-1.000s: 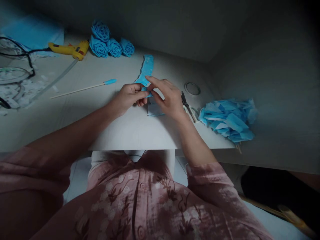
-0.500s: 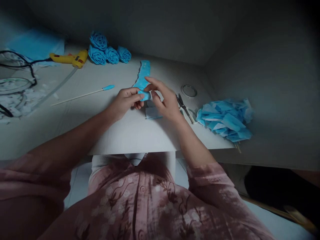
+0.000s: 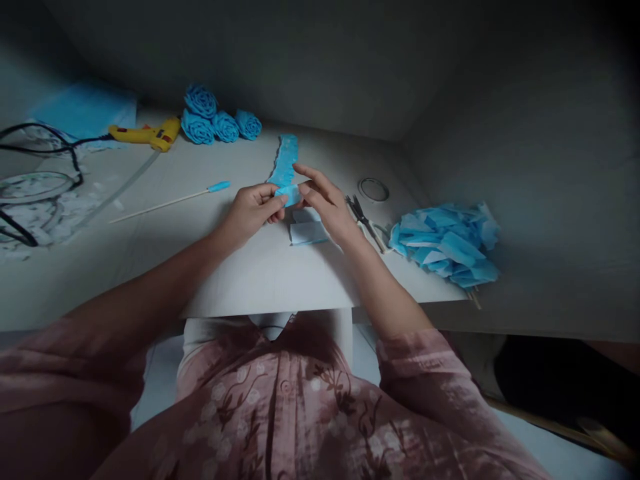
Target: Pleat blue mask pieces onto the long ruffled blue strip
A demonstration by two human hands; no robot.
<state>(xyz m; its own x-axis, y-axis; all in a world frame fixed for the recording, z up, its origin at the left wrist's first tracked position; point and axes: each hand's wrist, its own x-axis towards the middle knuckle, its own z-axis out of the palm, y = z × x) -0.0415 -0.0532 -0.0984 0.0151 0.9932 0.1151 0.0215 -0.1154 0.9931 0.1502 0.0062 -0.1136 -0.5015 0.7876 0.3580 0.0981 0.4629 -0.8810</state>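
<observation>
Between my two hands, just above the table, is a small piece of blue paper. My left hand pinches its left end with thumb and fingers. My right hand pinches the right end, its index finger stretched out above. A longer blue strip with a wavy edge lies right behind the hands. Under them rests a folded pale blue-white piece. Scissors lie beside my right wrist. To the left is a thin stick with a blue-wrapped tip.
Several blue rolled paper roses sit at the back, beside a yellow glue gun with a black cord. A roll of tape lies right of centre. A bunch of blue petals on sticks occupies the right edge; white scraps cover the left.
My right thumb and fingers have closed in on the blue piece's right end, and the piece now looks flatter between both hands. The view has shifted slightly.
</observation>
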